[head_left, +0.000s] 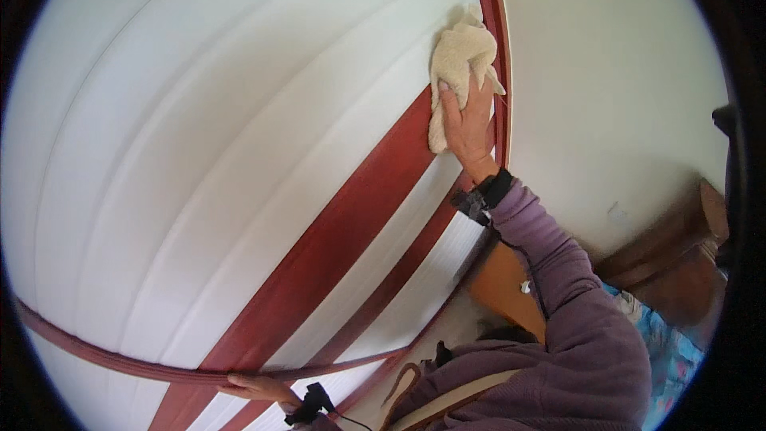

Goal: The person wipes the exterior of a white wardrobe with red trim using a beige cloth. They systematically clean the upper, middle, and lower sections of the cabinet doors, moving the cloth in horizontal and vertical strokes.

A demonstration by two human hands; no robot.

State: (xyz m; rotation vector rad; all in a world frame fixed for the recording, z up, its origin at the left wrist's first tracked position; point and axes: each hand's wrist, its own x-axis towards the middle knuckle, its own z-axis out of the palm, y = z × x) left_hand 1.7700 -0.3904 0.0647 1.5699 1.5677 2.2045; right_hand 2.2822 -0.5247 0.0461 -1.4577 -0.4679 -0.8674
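A cream terry cloth [464, 56] is bunched under my right hand [471, 124], its fingers closed on it. The hand presses the cloth flat to a white grooved panel surface [239, 136], right beside a dark red edge trim [501, 40]. The cloth touches the upper end of a wide dark red band [343, 211]. Low in the picture, my left hand [259, 389] grips a long dark red rail [120, 359] that crosses the panels, with some fingers hidden. Both wrists carry black straps.
A plain pale wall [606, 72] lies right of the trim. At lower right are a brown piece of furniture [670, 271], an orange-brown wooden surface [511, 287] and blue patterned fabric [666, 351]. A pale strap [463, 399] crosses my purple top.
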